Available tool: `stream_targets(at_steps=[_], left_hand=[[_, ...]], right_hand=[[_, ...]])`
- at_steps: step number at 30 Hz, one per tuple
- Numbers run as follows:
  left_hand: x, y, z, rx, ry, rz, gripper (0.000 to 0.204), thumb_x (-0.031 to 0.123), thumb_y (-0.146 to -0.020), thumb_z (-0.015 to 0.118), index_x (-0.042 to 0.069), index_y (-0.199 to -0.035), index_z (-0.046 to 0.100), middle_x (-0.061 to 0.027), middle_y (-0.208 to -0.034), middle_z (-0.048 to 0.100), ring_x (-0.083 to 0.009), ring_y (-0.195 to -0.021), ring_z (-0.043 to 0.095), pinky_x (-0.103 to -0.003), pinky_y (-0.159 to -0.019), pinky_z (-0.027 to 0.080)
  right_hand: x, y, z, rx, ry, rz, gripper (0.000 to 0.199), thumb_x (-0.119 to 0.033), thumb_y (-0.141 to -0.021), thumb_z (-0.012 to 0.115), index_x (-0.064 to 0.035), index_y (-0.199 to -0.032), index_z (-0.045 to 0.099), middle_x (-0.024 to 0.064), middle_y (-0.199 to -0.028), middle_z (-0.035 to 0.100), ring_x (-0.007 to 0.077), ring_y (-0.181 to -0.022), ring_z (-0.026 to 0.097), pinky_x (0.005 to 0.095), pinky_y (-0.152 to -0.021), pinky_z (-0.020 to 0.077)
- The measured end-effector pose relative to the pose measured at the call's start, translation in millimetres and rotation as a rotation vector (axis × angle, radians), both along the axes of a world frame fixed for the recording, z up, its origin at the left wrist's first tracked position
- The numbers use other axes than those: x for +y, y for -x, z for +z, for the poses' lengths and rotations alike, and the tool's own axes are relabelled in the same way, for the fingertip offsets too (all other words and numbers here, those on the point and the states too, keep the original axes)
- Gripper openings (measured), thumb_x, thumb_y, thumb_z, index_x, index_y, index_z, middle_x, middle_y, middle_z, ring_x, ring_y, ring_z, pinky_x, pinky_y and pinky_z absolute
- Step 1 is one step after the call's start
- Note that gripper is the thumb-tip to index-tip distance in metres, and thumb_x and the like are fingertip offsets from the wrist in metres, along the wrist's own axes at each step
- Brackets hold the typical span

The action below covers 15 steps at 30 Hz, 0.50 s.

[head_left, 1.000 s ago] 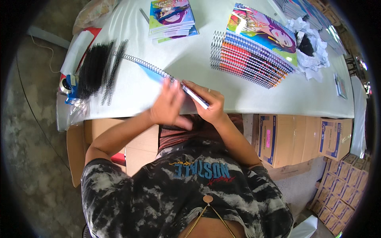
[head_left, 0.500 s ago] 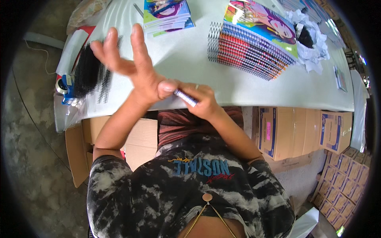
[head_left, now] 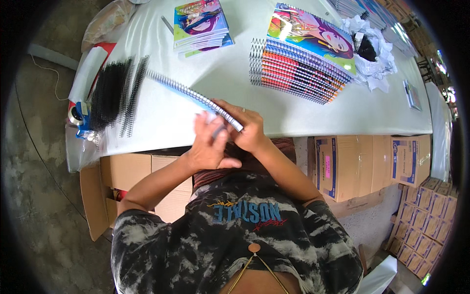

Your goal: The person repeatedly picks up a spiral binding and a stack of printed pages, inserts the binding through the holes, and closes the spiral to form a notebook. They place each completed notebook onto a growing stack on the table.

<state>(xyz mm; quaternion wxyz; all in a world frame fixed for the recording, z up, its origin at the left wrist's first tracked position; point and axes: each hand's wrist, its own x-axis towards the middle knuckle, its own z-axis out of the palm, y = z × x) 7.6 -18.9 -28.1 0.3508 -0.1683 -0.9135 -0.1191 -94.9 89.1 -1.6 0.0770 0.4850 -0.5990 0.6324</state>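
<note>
A notebook [head_left: 188,96] seen almost edge-on, with a dark spiral coil along its upper edge, slants over the table's near side. My right hand [head_left: 252,130] is closed around its near right end. Just below that end is my left hand [head_left: 208,147], slightly blurred, with fingers apart and thumb stretched out. Whether its fingertips touch the notebook's underside I cannot tell. Left of the notebook lie loose black spiral coils [head_left: 110,93] in a dense bunch, a few of them separate on the right side.
On the white table [head_left: 161,130], a pile of colourful notebooks [head_left: 198,24] sits at the back and a taller stack of spiral-bound notebooks [head_left: 308,63] to the right. Crumpled paper [head_left: 382,66] lies beside it. A blue tape dispenser [head_left: 83,117] is at the left edge. Cardboard boxes [head_left: 360,164] stand below.
My left hand has dropped from its raised, spread position over the table to beside the notebook's near end. The notebook's long coiled edge now shows; the right hand still grips it.
</note>
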Motion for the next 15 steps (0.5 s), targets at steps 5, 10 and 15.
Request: stream_targets(at_steps=[5,10,15], left_hand=[[16.7,-14.3,120.8,-0.312,-0.468,-0.071,0.084,0.039,-0.088,0.048,-0.011,-0.137,0.0,-0.0377,-0.14,-0.001,-0.0519,-0.131,0.006,-0.051,-0.107,0.013],[-8.7,-46.2,158.1,-0.428,-0.812,0.15,0.03,0.011,-0.089,0.051,-0.008,-0.112,0.052,-0.0195,-0.091,0.064,-0.0199,-0.079,0.064,-0.028,-0.073,0.051],[-23.1,-4.9,94.3,-0.474,-1.617,-0.001,0.01,0.001,-0.083,0.061,-0.002,-0.092,0.06,-0.009,-0.083,0.065,-0.008,-0.076,0.059,-0.022,-0.068,0.049]], right_hand=[[-15.9,-23.4,48.7,-0.005,0.299,0.429,0.073,-0.026,-0.078,0.06,-0.0034,-0.138,0.025,0.0193,-0.146,0.016,0.0423,-0.135,0.005,0.0525,-0.108,0.0038],[7.8,-9.0,110.2,0.222,-0.252,0.214,0.046,-0.024,-0.077,0.063,-0.0058,-0.118,0.053,0.0062,-0.095,0.058,0.028,-0.091,0.055,0.0426,-0.089,0.0373],[2.4,0.3,67.8,-0.728,-0.239,0.251,0.021,0.001,-0.074,0.067,0.0009,-0.094,0.062,0.0099,-0.082,0.066,0.0112,-0.073,0.061,0.0232,-0.066,0.0491]])
